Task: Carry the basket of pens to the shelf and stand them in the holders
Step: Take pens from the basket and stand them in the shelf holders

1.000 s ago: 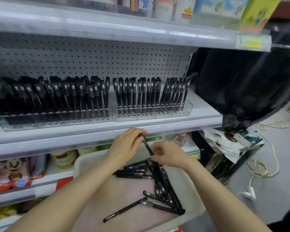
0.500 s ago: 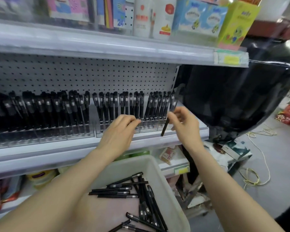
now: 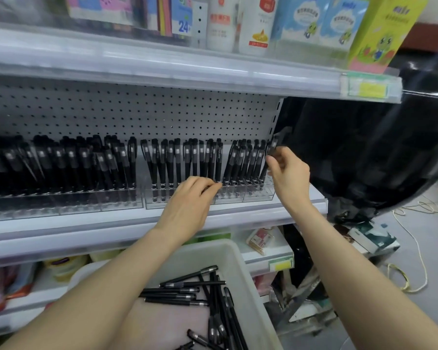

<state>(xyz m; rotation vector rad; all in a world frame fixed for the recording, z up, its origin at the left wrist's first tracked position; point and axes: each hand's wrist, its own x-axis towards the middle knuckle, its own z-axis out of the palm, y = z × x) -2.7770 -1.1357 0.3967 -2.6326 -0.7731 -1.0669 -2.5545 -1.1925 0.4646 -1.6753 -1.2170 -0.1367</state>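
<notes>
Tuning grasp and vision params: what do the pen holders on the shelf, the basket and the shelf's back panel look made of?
Pen holders: clear rigid plastic, probably acrylic; the pens show through the walls. Basket: opaque off-white moulded plastic, matte, with a thick rounded rim. Back panel: likely painted sheet metal, light grey, with a regular grid of punched holes.

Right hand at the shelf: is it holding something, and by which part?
The right hand pinches a black pen near its upper end, between thumb and fingertips.
</notes>
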